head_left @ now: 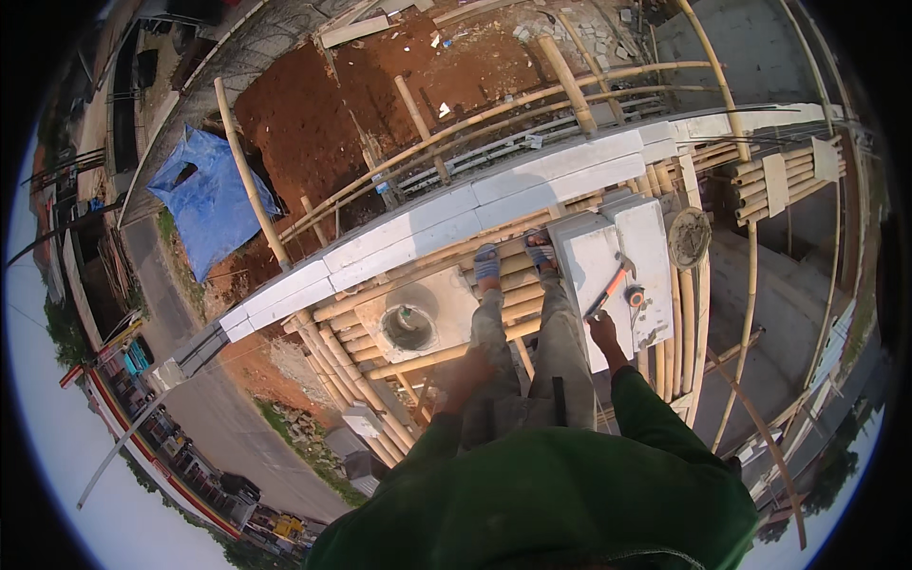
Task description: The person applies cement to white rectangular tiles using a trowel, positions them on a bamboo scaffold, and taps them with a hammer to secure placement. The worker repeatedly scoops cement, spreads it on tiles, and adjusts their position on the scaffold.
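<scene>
A long white block wall (437,228) runs beyond the block stack (589,261). Left of the stack, a bamboo platform (521,294) carries the person's 2 sandalled feet (513,255). Farther left of the stack, a pale board (456,294) holds a round bucket (408,328); right of the stack sits a round mortar pan (689,237). A hammer (613,287) with an orange handle lies atop the stack. Over the stack's near left part, the right hand (603,334) has its fingers at the handle's end; whether they grip it, I cannot tell. Left of the stack, the left hand (470,375) is blurred near a leg, finger spread unclear. Atop the stack, just right of the hammer, is a small orange-and-black round object (636,296).
</scene>
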`<state>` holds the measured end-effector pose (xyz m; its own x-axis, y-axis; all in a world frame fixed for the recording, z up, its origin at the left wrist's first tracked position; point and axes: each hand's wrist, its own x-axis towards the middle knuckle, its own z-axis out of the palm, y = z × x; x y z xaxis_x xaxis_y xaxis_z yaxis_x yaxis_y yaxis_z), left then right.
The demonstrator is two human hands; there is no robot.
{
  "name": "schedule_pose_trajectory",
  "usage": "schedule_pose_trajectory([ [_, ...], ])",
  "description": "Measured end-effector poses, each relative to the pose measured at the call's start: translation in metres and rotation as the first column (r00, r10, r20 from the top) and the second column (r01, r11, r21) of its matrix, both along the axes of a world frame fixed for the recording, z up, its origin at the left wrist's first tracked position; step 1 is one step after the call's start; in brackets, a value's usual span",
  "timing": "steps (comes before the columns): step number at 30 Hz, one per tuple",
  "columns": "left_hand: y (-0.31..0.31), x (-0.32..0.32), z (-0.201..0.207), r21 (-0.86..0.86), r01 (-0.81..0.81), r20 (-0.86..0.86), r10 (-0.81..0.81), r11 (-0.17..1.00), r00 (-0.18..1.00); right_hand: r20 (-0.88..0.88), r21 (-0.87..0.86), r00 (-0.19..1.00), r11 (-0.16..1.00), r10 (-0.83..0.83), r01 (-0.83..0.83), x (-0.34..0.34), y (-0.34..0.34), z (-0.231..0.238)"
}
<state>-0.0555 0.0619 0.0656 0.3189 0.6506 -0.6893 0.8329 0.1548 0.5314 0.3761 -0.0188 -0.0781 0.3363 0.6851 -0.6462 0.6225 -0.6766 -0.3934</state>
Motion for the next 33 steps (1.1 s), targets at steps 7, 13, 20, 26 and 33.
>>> schedule_pose_trajectory([
  [7, 0.058, -0.105, 0.027, -0.22, -0.188, 0.157, 0.225, 0.957, 0.962, -0.043, -0.044, 0.767, 0.765, 0.641, -0.642, -0.057, 0.016, 0.126],
  [13, 0.078, -0.205, 0.07, -0.167, -0.06, 0.093, 0.076, 0.984, 0.993, -0.334, -0.238, 0.64, 0.719, -0.692, 0.653, -0.035, 0.039, 0.236],
  [20, 0.114, -0.237, 0.053, -0.386, -0.507, -0.135, 0.497, 0.77, 0.857, 0.049, 0.01, 0.789, 0.79, -0.613, 0.613, -0.101, -0.037, 0.235],
  [26, 0.166, -0.209, 0.067, 0.084, 0.166, 0.247, -0.182, 0.983, 0.952, 0.005, -0.17, 0.813, 0.8, -0.583, 0.575, -0.169, -0.083, 0.216],
  [33, 0.204, -0.147, 0.107, 0.17, 0.312, 0.059, -0.326, 0.935, 0.944, -0.204, -0.064, 0.48, 0.501, -0.853, 0.863, -0.202, -0.09, 0.174],
])
